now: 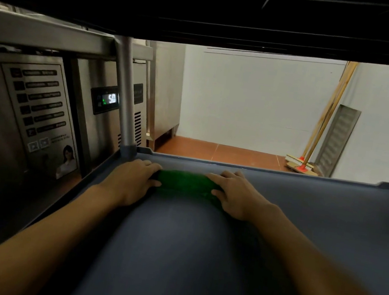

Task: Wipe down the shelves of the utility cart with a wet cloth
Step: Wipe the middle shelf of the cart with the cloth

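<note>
A green cloth [186,184] lies flat on the grey-blue cart shelf [315,230], close to the shelf's far rim. My left hand [133,179] presses on the cloth's left end and my right hand [235,194] presses on its right end, fingers curled over the edges. Both forearms reach in over the shelf. The dark underside of the shelf above [211,4] fills the top of the view.
A grey cart post [126,95] rises at the far left corner. Stainless refrigeration units [41,110] with a lit display [108,100] stand to the left. Beyond the shelf are a tiled floor [218,152], a white wall and brooms [305,162] leaning at the right.
</note>
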Demonstrator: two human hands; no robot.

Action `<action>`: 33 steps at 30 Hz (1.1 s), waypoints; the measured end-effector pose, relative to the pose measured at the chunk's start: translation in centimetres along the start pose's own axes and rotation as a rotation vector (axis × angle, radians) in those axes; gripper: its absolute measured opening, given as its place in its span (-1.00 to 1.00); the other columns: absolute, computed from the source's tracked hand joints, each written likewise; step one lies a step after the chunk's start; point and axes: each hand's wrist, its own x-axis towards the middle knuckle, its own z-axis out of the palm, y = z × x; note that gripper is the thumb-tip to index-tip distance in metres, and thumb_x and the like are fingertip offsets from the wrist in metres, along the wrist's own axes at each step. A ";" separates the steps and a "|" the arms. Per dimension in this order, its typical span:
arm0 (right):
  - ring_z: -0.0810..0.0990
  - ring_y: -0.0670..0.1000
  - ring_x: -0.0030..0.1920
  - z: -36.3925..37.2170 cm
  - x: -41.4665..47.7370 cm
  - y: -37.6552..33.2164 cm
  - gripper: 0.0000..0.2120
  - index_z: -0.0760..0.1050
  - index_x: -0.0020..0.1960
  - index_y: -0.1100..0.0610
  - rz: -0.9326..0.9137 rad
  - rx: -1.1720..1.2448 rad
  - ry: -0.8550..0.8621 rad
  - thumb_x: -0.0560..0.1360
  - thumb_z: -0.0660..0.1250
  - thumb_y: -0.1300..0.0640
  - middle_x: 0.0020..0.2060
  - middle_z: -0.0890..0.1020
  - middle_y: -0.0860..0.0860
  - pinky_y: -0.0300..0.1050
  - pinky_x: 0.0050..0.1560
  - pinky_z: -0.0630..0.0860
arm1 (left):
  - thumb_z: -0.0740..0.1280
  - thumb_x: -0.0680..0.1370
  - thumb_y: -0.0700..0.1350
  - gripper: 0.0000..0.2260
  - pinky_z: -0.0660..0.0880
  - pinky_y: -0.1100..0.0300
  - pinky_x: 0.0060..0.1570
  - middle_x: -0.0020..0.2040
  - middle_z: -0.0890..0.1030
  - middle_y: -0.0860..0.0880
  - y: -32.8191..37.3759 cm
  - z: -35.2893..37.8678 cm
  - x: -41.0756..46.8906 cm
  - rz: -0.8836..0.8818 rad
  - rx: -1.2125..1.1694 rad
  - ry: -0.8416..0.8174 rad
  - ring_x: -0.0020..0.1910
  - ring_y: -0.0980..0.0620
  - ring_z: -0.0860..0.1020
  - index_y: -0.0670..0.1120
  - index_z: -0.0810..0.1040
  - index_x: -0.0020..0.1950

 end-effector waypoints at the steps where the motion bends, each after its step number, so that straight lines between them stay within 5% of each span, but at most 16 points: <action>1: 0.32 0.13 0.31 0.0 -0.4 -0.2 -0.50 0.13 0.57 -0.02 -0.006 0.008 0.009 0.66 0.13 0.05 0.34 0.39 0.08 0.12 0.35 0.36 | 0.29 0.63 0.01 -0.71 0.50 0.04 0.25 0.25 0.58 0.00 0.2 -0.2 -0.3 -0.002 0.004 -0.005 0.19 0.03 0.56 0.01 0.49 0.34; 15: 0.32 0.15 0.33 -0.9 -9.0 -3.2 -0.53 0.17 0.56 -0.03 -0.003 0.054 -0.068 0.66 0.13 0.10 0.39 0.35 0.10 0.04 0.36 0.29 | 0.25 0.64 0.10 -0.63 0.45 0.03 0.17 0.23 0.55 -0.05 3.9 -1.7 -8.8 0.003 0.056 -0.054 0.22 -0.08 0.49 0.01 0.46 0.40; 33: 0.36 0.02 0.13 -2.2 -21.2 -3.1 -0.58 0.30 0.49 -0.11 -0.078 0.226 -0.054 0.64 0.21 0.07 0.08 0.41 -0.05 -0.07 0.18 0.34 | 0.29 0.59 0.16 -0.70 0.47 0.03 0.04 0.07 0.60 0.02 10.0 -3.2 -18.3 0.134 0.003 0.019 0.07 -0.04 0.53 0.03 0.52 0.23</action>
